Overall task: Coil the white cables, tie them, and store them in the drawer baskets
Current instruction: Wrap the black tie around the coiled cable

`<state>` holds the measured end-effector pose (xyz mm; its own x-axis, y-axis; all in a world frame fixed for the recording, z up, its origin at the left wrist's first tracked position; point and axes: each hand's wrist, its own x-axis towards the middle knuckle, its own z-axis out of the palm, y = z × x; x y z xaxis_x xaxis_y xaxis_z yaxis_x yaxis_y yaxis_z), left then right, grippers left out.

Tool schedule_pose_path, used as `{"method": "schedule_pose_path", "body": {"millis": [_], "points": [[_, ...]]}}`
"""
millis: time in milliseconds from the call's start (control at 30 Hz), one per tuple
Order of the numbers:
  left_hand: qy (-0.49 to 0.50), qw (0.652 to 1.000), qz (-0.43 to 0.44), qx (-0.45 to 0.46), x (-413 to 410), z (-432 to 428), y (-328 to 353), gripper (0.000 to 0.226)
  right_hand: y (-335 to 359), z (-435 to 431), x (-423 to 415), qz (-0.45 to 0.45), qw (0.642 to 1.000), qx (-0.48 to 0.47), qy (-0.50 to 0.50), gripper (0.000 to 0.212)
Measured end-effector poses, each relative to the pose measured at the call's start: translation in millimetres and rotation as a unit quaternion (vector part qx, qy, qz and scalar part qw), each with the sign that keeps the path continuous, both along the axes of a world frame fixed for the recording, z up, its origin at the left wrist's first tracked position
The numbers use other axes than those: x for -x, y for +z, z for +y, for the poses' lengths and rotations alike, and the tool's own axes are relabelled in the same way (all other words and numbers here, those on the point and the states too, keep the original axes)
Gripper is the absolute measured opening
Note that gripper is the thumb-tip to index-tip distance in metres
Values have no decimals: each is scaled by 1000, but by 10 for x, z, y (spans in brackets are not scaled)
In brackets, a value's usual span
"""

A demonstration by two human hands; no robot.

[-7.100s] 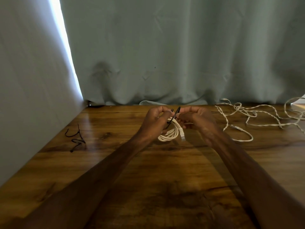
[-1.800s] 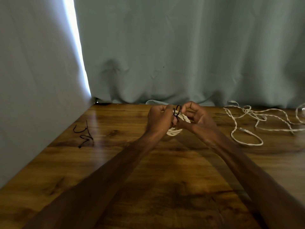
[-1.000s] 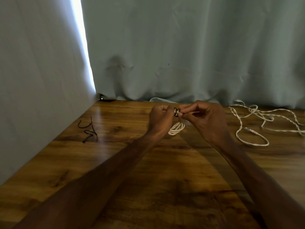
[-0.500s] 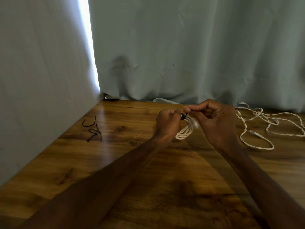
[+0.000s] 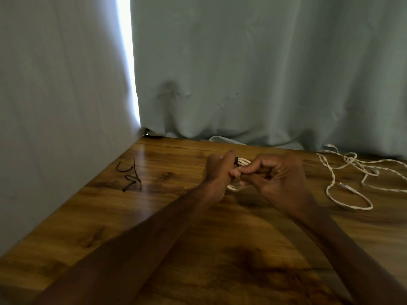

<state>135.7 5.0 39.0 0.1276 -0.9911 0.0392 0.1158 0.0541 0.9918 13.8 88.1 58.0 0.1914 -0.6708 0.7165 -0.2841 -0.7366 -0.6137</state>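
Observation:
A small coil of white cable (image 5: 242, 162) is held between both hands above the wooden table (image 5: 198, 249). My left hand (image 5: 218, 170) grips the coil's left side, where a black tie (image 5: 236, 161) wraps the strands. My right hand (image 5: 277, 179) has its fingers curled against the coil's right side, with fingertips meeting my left thumb. Most of the coil is hidden by my hands. A loose, tangled white cable (image 5: 343, 183) lies on the table to the right.
Several black ties (image 5: 130, 177) lie on the table at the left near the grey curtain (image 5: 242, 73), which hangs along the back and left sides. No drawer or basket is in view.
The black tie's ends, which stood up between my hands, now sit tight on the coil. My right hand has dropped lower and its fingers have curled in. The view has shifted left.

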Motion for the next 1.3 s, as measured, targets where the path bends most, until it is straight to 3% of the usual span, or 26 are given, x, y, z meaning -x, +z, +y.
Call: {"method": "schedule_pose_path", "body": {"millis": [100, 333, 667, 867, 1100, 1300], "points": [[-14, 999, -18, 37, -9, 50, -33, 35, 20, 24, -12, -5, 1000, -13, 5, 9], [-10, 986, -68, 151, 110, 102, -80, 32, 195, -35, 147, -163, 985, -39, -39, 12], [-52, 976, -87, 192, 272, 223, -136, 26, 213, -100, 285, -125, 984, -77, -101, 15], [-70, 975, -69, 201, 284, 233, -171, 22, 214, -99, 276, -213, 960, -157, -88, 46], [-67, 979, -57, 185, 276, 221, -167, 25, 198, -75, 264, -234, 950, -188, -84, 16], [-42, 979, -62, 189, 224, 185, -143, 23, 232, -68, 281, -269, 928, -257, -25, 23]]}}
